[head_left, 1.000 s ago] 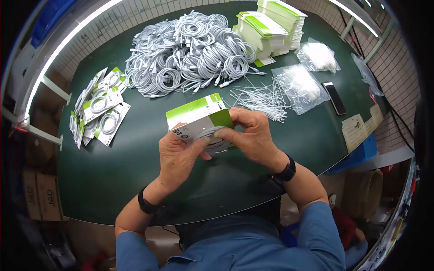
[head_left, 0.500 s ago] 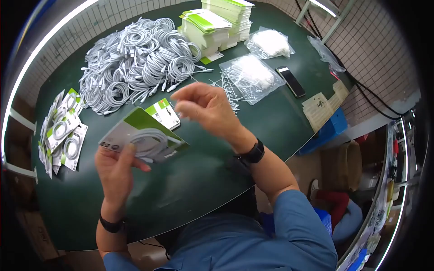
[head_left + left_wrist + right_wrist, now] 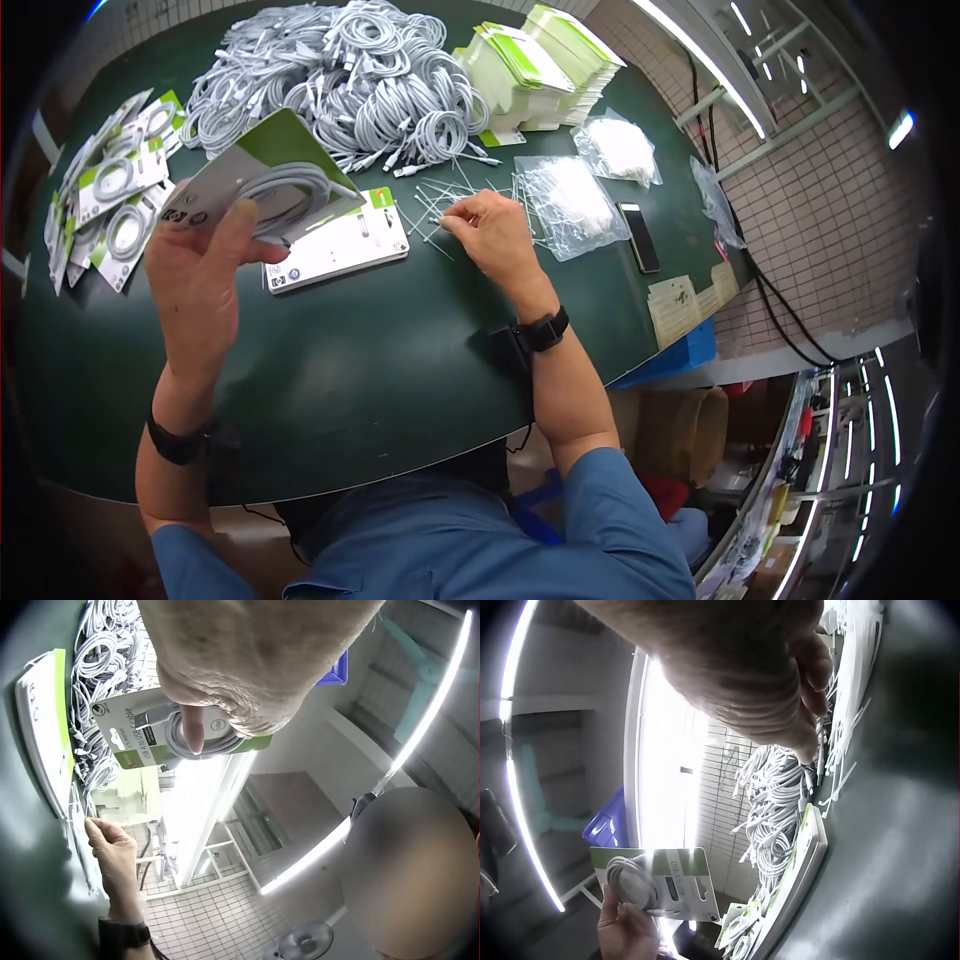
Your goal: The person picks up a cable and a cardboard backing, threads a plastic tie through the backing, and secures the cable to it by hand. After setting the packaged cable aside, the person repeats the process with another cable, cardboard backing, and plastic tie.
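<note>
The left hand (image 3: 205,265) holds up a green and white card (image 3: 225,180) with a coiled grey cable (image 3: 290,195) against it, the thumb pressed on the coil. Down at the loose white zip ties (image 3: 430,200), the right hand (image 3: 497,235) has thumb and fingertips together; a tie between them cannot be made out. In the left wrist view the cable coil (image 3: 196,739) lies on the card's printed face. Below the raised card, a stack of flat cards (image 3: 345,250) lies on the table.
Behind lies a large heap of coiled cables (image 3: 350,85), with card stacks (image 3: 525,75) to its right. Carded cables (image 3: 115,190) are piled at left. Bags of zip ties (image 3: 570,205) and a phone (image 3: 640,237) lie at right.
The right hand has let go of the card and moved away to the loose zip ties. The left hand has kept the card and cable, now held to the left of the body.
</note>
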Demonstrator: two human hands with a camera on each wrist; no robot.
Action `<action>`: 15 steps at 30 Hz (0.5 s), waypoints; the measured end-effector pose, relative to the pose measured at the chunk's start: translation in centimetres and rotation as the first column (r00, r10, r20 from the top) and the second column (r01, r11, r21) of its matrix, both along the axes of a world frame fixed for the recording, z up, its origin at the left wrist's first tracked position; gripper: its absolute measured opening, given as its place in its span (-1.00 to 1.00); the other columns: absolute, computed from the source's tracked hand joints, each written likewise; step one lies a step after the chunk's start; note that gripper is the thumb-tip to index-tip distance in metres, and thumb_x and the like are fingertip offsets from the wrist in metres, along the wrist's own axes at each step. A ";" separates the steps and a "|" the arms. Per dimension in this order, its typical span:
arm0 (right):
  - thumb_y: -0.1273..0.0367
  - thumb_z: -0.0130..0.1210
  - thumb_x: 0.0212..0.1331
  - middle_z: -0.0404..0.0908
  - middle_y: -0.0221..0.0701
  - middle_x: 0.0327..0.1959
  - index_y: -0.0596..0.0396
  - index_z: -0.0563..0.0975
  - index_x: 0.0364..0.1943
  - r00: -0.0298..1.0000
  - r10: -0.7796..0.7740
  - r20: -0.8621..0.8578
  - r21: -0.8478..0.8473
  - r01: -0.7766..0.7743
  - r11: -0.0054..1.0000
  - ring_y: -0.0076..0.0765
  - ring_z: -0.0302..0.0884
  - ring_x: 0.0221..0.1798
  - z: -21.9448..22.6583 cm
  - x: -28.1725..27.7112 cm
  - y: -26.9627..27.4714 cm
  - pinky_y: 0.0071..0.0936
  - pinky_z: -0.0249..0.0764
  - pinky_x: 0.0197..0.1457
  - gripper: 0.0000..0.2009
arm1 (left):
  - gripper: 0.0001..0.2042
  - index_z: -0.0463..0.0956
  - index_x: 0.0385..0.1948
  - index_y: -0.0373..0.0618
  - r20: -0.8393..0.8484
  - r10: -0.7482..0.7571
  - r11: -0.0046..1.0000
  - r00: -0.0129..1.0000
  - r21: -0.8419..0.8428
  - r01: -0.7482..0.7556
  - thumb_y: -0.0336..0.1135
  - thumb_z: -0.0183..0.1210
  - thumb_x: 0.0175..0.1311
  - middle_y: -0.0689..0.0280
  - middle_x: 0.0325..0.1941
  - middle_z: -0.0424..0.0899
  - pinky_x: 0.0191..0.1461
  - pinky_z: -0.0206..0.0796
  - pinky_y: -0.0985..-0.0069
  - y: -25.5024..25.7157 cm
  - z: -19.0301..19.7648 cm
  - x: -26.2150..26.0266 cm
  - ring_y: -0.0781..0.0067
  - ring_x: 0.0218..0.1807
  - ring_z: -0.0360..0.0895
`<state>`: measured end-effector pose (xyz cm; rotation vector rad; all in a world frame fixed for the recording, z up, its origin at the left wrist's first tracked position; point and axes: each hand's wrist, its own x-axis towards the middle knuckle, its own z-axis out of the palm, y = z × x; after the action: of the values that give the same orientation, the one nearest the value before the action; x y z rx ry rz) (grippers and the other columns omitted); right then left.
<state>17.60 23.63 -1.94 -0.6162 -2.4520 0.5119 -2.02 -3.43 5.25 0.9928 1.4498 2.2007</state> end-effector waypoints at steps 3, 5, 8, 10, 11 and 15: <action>0.36 0.41 0.10 0.70 -0.27 -0.42 0.11 0.78 -0.32 0.998 0.063 0.005 -0.073 -0.063 0.995 -0.25 0.65 -0.40 0.2 -1.0 -1.2 -0.34 0.59 -0.23 -0.86 | -0.78 0.57 0.04 -0.33 -0.021 -0.018 1.000 1.000 -0.016 0.018 -0.45 0.25 0.45 0.18 -0.06 0.75 -0.21 0.70 0.50 0.2 0.2 0.2 0.42 -0.14 0.75; 0.36 0.41 0.09 0.69 -0.27 -0.43 0.12 0.78 -0.32 0.996 0.091 0.001 -0.113 -0.091 0.989 -0.24 0.65 -0.40 0.2 -1.5 -1.7 -0.33 0.58 -0.23 -0.86 | -0.80 0.57 0.01 -0.31 -0.014 -0.071 0.997 0.997 0.024 0.071 -0.46 0.26 0.44 0.20 -0.08 0.75 -0.21 0.70 0.51 0.5 0.2 0.3 0.45 -0.15 0.74; 0.34 0.42 0.09 0.68 -0.25 -0.42 0.12 0.77 -0.34 0.993 0.079 0.089 0.002 -0.079 0.997 -0.17 0.64 -0.37 -0.2 -2.0 -2.3 -0.27 0.58 -0.19 -0.85 | -0.80 0.57 0.01 -0.30 -0.009 -0.097 0.994 0.995 0.040 0.098 -0.47 0.27 0.43 0.22 -0.10 0.75 -0.21 0.69 0.52 0.4 -0.1 0.4 0.47 -0.16 0.73; 0.33 0.40 0.11 0.69 -0.23 -0.41 0.12 0.76 -0.35 0.992 0.059 0.109 0.001 -0.059 0.998 -0.14 0.65 -0.34 -0.6 -2.3 -2.4 -0.22 0.58 -0.17 -0.85 | -0.80 0.57 0.01 -0.30 -0.009 -0.112 0.993 0.994 0.037 0.112 -0.47 0.27 0.43 0.22 -0.10 0.75 -0.22 0.69 0.53 0.5 -0.2 0.3 0.49 -0.16 0.73; 0.32 0.39 0.13 0.69 -0.22 -0.40 0.12 0.75 -0.35 0.990 0.037 0.135 0.005 -0.038 0.999 -0.10 0.66 -0.31 -0.8 -2.4 -2.3 -0.18 0.58 -0.15 -0.84 | -0.80 0.57 0.01 -0.30 -0.017 -0.119 0.992 0.993 0.030 0.120 -0.47 0.27 0.43 0.22 -0.10 0.75 -0.22 0.69 0.53 0.5 -0.2 0.2 0.49 -0.16 0.73; 0.30 0.33 0.18 0.69 -0.15 -0.34 0.14 0.73 -0.36 0.969 -0.004 0.247 0.061 -0.011 0.998 0.02 0.68 -0.21 -1.8 -2.4 -2.3 -0.08 0.59 -0.09 -0.82 | -0.80 0.57 0.01 -0.29 -0.049 -0.119 0.993 0.992 0.001 0.120 -0.48 0.26 0.44 0.23 -0.09 0.74 -0.21 0.69 0.52 0.5 -0.2 0.5 0.49 -0.18 0.72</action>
<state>15.19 21.36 -3.70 -0.6856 -2.6918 0.3779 -1.47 -2.98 5.00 1.1122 1.3696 2.1090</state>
